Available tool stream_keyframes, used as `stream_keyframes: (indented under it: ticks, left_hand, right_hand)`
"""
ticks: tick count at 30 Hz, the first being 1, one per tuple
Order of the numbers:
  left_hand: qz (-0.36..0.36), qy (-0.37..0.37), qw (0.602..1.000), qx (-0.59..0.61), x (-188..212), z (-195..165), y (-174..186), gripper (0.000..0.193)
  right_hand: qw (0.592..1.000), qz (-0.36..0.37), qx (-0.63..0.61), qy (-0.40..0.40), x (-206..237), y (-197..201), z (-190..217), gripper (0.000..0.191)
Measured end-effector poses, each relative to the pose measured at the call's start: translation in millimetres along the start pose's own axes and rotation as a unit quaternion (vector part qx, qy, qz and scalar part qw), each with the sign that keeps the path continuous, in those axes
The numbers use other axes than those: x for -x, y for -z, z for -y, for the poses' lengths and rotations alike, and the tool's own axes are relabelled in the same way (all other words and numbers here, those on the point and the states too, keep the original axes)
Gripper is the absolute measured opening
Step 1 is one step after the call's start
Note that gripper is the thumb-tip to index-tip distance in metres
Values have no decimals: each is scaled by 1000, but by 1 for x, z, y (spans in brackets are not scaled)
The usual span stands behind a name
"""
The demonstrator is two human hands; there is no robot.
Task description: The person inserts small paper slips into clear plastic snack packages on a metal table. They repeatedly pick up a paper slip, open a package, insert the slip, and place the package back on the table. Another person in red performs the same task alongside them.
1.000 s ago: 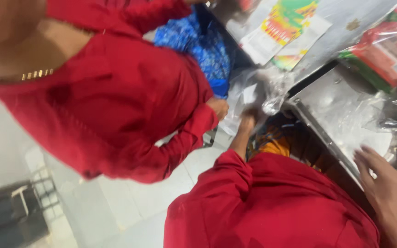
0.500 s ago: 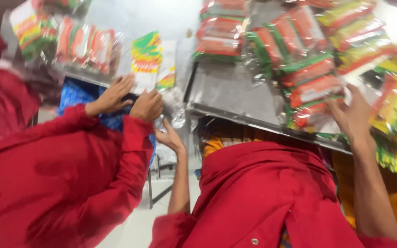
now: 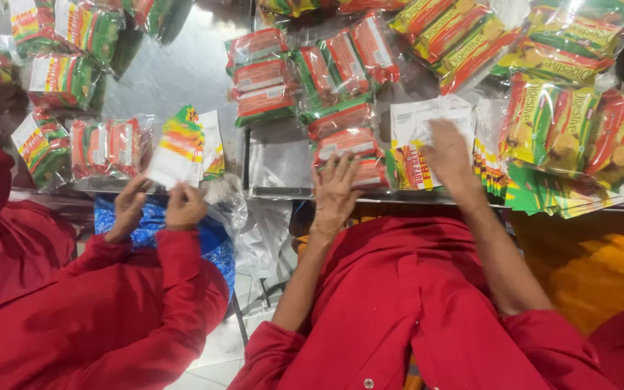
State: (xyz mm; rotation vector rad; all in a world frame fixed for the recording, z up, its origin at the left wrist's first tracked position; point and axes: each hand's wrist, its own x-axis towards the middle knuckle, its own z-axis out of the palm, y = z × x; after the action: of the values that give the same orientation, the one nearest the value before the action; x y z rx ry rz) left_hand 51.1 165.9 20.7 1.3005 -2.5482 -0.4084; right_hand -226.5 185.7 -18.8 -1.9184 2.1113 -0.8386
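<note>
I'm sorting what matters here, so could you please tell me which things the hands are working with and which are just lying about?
In hand:
left hand on a red biscuit pack
right hand on white printed leaflets

Lying about:
bundled yellow-green packs
co-worker's hands with a leaflet
steel table

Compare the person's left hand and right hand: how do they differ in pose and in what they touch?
The left hand lies flat, fingers spread, on a red biscuit pack. The right hand reaches further up the table, onto a white leaflet. Both are bare, palm down, with red sleeves.
</note>
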Motion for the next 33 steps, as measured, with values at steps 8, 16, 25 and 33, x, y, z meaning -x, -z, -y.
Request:
stream_keyframes:
  ticks: [8, 16, 25, 33]
  left_hand:
    - [-29, 54, 997, 48, 12, 32, 1, 91]
    - [-53, 78, 994, 47, 15, 16, -6, 75]
    - [-64, -85, 988, 109, 5, -31, -39, 54]
    - [6, -207, 972, 114, 1, -44, -56, 52]
  right_hand:
    - [990, 102, 77, -66, 8, 51, -30, 29]
    - [991, 36, 106, -69, 21, 81, -25, 16]
    - [978, 178, 111, -25, 6, 85, 8, 40]
    - [948, 258, 158, -97, -17, 38, -35, 30]
